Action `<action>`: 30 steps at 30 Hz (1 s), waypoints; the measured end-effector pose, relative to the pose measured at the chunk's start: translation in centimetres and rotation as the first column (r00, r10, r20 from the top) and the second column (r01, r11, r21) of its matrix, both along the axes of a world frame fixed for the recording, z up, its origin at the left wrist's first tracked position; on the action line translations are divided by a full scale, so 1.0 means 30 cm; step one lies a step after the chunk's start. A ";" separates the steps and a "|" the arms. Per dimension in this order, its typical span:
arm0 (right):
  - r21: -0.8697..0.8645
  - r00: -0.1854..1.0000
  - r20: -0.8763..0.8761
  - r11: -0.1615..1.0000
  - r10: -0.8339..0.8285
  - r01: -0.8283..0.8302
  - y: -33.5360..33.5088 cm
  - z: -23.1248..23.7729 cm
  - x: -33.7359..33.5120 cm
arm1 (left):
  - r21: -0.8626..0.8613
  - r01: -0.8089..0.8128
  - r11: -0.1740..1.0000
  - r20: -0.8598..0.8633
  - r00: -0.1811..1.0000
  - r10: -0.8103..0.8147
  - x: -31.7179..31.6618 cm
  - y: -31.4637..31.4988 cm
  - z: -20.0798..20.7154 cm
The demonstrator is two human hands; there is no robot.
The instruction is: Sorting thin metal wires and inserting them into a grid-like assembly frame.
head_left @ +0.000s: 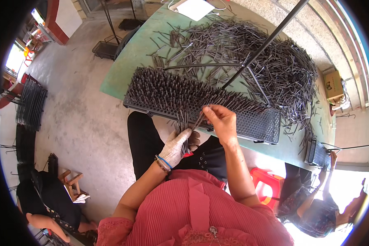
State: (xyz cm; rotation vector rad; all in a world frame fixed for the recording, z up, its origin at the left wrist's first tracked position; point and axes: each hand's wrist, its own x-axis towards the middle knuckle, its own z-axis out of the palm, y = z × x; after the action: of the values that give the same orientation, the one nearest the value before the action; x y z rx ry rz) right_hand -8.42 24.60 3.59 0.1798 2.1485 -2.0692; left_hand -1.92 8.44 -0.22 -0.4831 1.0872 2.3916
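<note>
A bundle of thin dark sticks (181,119) stands upright in my left hand (175,146), which wears a whitish glove and is closed around it. Just right of the bundle, my bare right hand (223,126) pinches a thin dark stick (199,119) between thumb and fingertips. Both hands are at the near edge of a long black perforated tray (262,125). Many similar sticks (164,87) stand upright in its holes, densest at the left and along the far side. Bare holes show at the right end and along the near side.
Loose sticks (250,47) cover much of the green table (121,74). A black metal rod frame (270,37) rises beside the tray. A white device (194,9) lies at the far edge; a cardboard box (334,85) is right. Other people sit at right (311,209) and lower left (53,201).
</note>
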 end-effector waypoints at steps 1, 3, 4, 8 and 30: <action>-0.007 0.993 -0.108 0.998 -0.056 0.056 -0.003 0.000 -0.008 | -0.003 -0.006 1.000 0.012 1.000 0.006 0.003 -0.002 -0.010; -0.009 0.960 -0.245 0.991 -0.133 0.135 -0.018 0.012 -0.021 | 0.019 0.021 1.000 -0.004 1.000 -0.021 0.006 -0.006 -0.024; -0.009 0.960 -0.245 0.991 -0.134 0.136 -0.027 0.007 -0.032 | 0.040 0.049 0.998 -0.020 0.999 -0.048 0.007 -0.007 -0.029; 0.174 0.875 -0.470 0.960 -0.115 0.220 -0.055 -0.010 -0.075 | 0.065 0.051 0.997 -0.039 0.998 -0.049 0.009 -0.010 -0.034; 0.303 0.816 -0.578 0.934 0.023 0.188 -0.055 -0.020 -0.086 | 0.038 0.061 0.997 -0.039 0.997 -0.059 0.009 -0.021 -0.045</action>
State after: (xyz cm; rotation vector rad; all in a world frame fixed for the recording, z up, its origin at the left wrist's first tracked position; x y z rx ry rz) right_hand -11.00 22.95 3.00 -0.3798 2.9060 -1.9367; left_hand -1.66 7.81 -1.57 -0.3882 1.0540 2.3738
